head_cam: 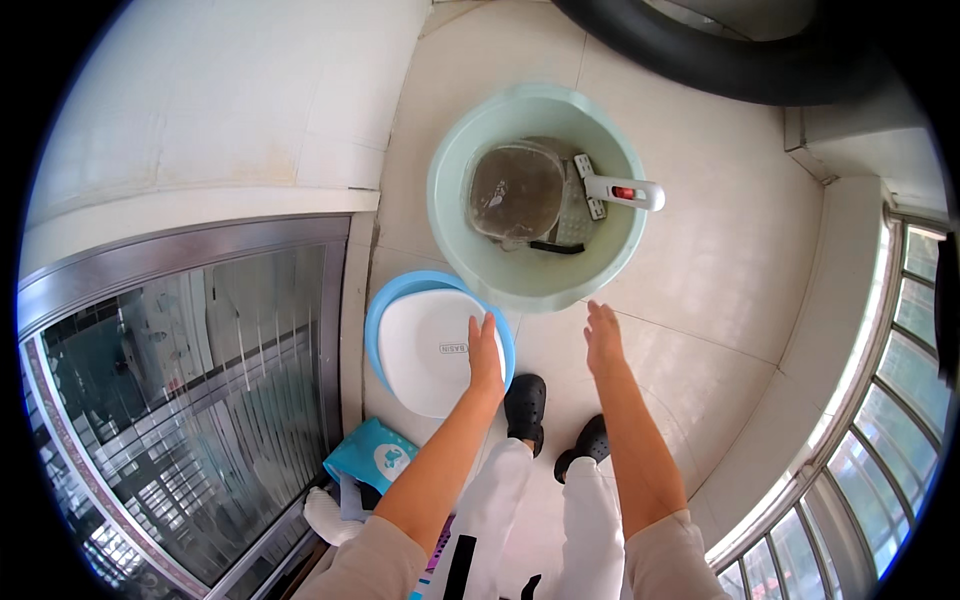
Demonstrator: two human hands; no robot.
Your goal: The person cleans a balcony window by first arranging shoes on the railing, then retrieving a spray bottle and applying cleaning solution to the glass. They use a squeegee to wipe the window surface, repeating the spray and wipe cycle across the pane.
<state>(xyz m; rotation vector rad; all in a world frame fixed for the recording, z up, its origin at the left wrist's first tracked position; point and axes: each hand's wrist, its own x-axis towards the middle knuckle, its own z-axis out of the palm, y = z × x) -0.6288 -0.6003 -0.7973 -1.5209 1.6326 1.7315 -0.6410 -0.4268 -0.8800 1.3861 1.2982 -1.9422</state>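
My left hand (487, 358) is held over the right side of a white plastic basin (420, 360), fingers extended and nothing in it. That basin rests in a blue basin (373, 330) on the floor. My right hand (604, 337) is apart from it, empty, just below the rim of a large pale green tub (536, 296). Murky water and a clear plastic container (517, 191) are inside the tub. A white-handled tool (626, 192) with a slotted head leans over the tub's right rim. Near the tub's bottom lies a black strip (556, 247).
A black tire-like ring (720, 67) is at the top right. A metal-framed glass door (247, 375) stands at left, with a teal bag (371, 450) beside it. Barred windows (862, 442) line the right. My black clogs (525, 409) are on the tiled floor.
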